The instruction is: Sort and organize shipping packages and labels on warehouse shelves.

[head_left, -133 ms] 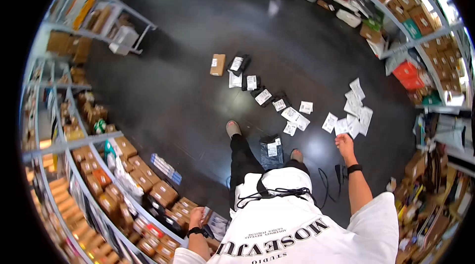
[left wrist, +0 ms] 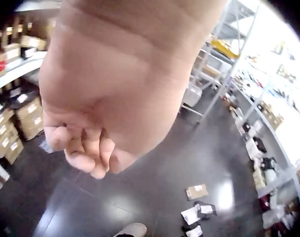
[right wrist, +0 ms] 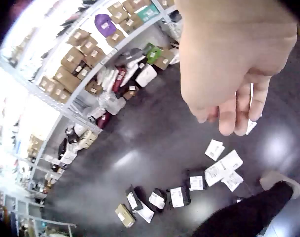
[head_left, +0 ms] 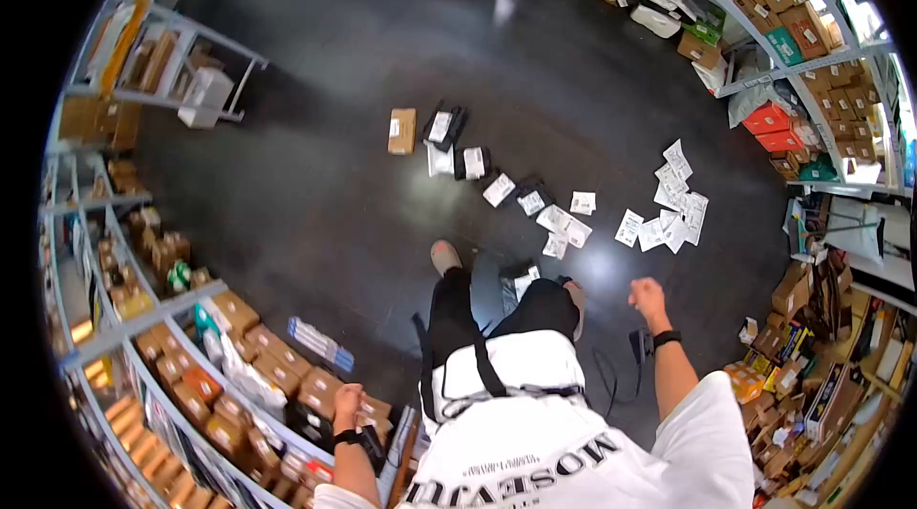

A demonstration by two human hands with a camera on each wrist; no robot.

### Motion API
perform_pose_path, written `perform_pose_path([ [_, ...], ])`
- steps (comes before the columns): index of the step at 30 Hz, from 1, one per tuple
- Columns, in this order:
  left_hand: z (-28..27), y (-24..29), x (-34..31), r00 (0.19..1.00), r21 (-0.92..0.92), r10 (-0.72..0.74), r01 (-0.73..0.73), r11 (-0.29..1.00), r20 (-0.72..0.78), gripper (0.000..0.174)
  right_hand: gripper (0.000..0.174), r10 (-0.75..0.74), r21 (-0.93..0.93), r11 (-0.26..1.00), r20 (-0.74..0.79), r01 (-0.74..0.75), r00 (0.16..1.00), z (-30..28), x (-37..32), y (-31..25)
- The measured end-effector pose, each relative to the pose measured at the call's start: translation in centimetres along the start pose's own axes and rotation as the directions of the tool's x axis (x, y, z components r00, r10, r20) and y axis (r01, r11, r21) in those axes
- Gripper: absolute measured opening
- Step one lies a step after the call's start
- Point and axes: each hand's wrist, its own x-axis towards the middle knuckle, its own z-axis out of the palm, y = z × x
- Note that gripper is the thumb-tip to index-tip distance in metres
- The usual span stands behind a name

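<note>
My left hand (head_left: 349, 406) hangs low at my side, beside the boxes on the left shelf. In the left wrist view its fingers (left wrist: 93, 153) curl loosely around nothing. My right hand (head_left: 648, 297) is held out in front of me, near a cluster of flat white labelled parcels (head_left: 651, 235) on the floor. The right wrist view has its fingers (right wrist: 242, 113) relaxed, holding nothing. Between my feet lies a dark plastic parcel (head_left: 509, 294) with a white label, partly hidden by my leg.
A line of parcels crosses the dark floor, from a brown box (head_left: 402, 131) past black bags (head_left: 473, 163) to white packets (head_left: 565, 225). Loaded shelves (head_left: 205, 385) curve along the left, others (head_left: 793, 70) on the right. A black device with a cord (head_left: 640, 347) lies beside my right forearm.
My right hand has drawn back from the white parcels. My leg has swung forward over the dark parcel. The left hand has shifted slightly left and up in the head view.
</note>
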Motion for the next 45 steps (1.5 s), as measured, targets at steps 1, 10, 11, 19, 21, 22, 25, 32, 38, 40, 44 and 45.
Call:
perform_pose_path([
  [1, -7.7, -2.3, -0.5, 0.996, 0.149, -0.075, 0.068, 0.987, 0.043, 0.011, 0.022, 0.166, -0.097, 0.983, 0.134, -0.153, 0.977, 0.9, -7.0, 2.1],
  [10, -3.6, 34.1, 18.0, 0.968, 0.483, 0.145, -0.23, 0.845, 0.206, 0.016, 0.021, 0.349, -0.082, 0.936, 0.111, -0.341, 0.931, 19.3, -7.8, 3.2],
  [11, -2.5, 35.6, 20.1, 0.96, 0.527, 0.148, -0.255, 0.81, 0.238, 0.016, 0.02, 0.435, -0.087, 0.9, 0.184, -0.426, 0.881, 21.7, -7.4, 3.0],
  [19, 13.2, 41.2, 48.0, 0.908, 0.776, 0.265, -0.416, 0.474, 0.324, 0.019, 0.022, 0.191, -0.362, 0.924, 0.162, -0.122, 0.968, 43.5, 11.8, 9.7],
  [21, 17.4, 40.8, 52.8, 0.887, 0.781, 0.308, -0.453, 0.43, 0.345, 0.02, 0.025, 0.365, -0.226, 0.917, 0.14, -0.329, 0.92, 48.0, 16.9, 15.1],
  [22, 19.5, 39.9, 55.2, 0.836, 0.808, 0.369, -0.518, 0.281, 0.407, 0.021, 0.028, 0.377, -0.207, 0.911, 0.073, -0.356, 0.923, 48.9, 18.9, 15.9],
  [25, 23.9, 38.6, 63.6, 0.736, 0.806, 0.471, -0.586, 0.081, 0.487, 0.026, 0.051, 0.325, -0.148, 0.927, -0.139, -0.345, 0.935, 53.0, 23.4, 18.5],
  [32, 38.3, 40.2, 73.9, 0.637, 0.592, 0.746, -0.683, 0.428, 0.195, 0.085, 0.103, 0.554, 0.497, 0.814, -0.507, -0.302, 0.66, 57.1, 31.5, 24.2],
  [38, 50.9, 39.1, 71.8, 0.377, 0.513, 0.863, -0.842, 0.168, 0.336, 0.096, 0.108, 0.659, 0.216, 0.725, -0.497, -0.655, 0.565, 53.5, 33.3, 23.6],
  [40, 52.8, 38.8, 69.6, 0.429, 0.589, 0.792, -0.801, 0.111, 0.434, 0.105, 0.108, 0.633, 0.195, 0.751, -0.484, -0.631, 0.604, 53.5, 34.3, 23.2],
  [44, 54.7, 34.5, 68.2, 0.45, 0.678, 0.77, -0.734, 0.031, 0.452, 0.103, 0.092, 0.602, 0.41, 0.794, -0.424, -0.449, 0.676, 52.5, 33.9, 24.3],
  [45, 53.3, 32.8, 68.7, 0.516, 0.704, 0.718, -0.709, 0.051, 0.467, 0.097, 0.087, 0.587, 0.58, 0.751, -0.368, -0.316, 0.721, 53.7, 32.2, 23.1],
])
